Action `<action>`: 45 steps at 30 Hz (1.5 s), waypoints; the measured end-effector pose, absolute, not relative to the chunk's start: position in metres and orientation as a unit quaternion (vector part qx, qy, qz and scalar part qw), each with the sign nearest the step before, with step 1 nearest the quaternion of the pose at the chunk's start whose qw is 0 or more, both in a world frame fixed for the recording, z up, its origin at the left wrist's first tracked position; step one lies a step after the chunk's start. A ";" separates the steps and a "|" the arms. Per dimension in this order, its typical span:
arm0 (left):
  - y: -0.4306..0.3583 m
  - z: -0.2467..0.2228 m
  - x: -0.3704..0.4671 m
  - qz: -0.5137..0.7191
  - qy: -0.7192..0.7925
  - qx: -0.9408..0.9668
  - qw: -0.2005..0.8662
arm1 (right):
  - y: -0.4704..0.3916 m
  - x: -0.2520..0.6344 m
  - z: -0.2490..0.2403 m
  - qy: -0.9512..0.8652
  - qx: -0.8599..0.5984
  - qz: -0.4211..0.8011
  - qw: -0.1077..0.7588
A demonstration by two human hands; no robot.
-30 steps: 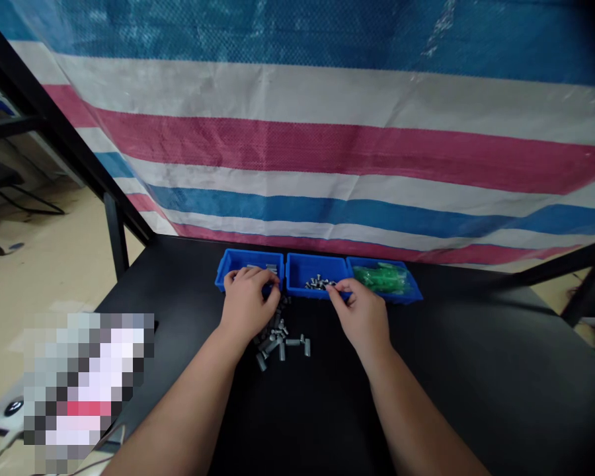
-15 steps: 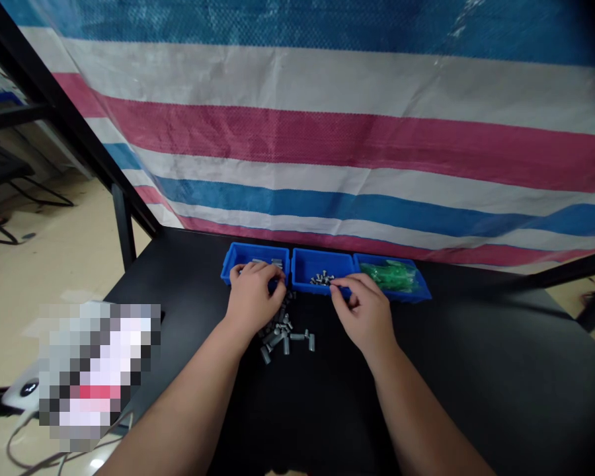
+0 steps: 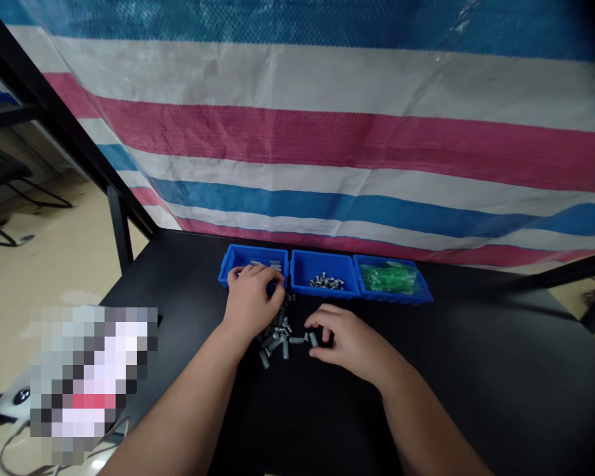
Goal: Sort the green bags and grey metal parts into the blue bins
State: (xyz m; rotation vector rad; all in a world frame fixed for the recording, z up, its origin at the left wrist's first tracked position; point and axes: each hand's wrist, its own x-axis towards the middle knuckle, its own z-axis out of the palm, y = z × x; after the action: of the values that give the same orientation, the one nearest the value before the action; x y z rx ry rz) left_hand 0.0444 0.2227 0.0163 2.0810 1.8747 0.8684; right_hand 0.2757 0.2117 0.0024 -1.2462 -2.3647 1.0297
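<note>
My left hand rests over the front of the left blue bin. Its fingers curl loosely over the rim, thumb apart from them, and no held piece shows. Grey cylindrical pieces lie in that bin. Below, on the black table, is a loose pile of grey cylinders and small screws. My right hand is beside the pile's right side, thumb and fingers spread around a short grey cylinder without visibly gripping it. Small screws lie in the middle blue bin.
The right blue bin holds a clear bag with green contents. A striped sheet hangs behind the black table. At the left edge are a pixelated object, a white device and cables.
My right hand has moved from the middle bin down to the loose pile and opened its fingers. More screws now show in that bin. My left hand has barely moved.
</note>
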 end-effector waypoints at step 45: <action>0.228 0.017 0.032 0.314 0.697 0.640 0.078 | 0.216 0.259 -0.006 -0.862 -0.372 0.306 0.156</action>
State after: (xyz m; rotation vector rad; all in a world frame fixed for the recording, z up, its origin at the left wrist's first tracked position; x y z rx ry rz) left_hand 0.0318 0.2277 0.0169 1.9153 2.0876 0.9402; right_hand 0.2594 0.2158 -0.0057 -1.0650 -2.4685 0.8756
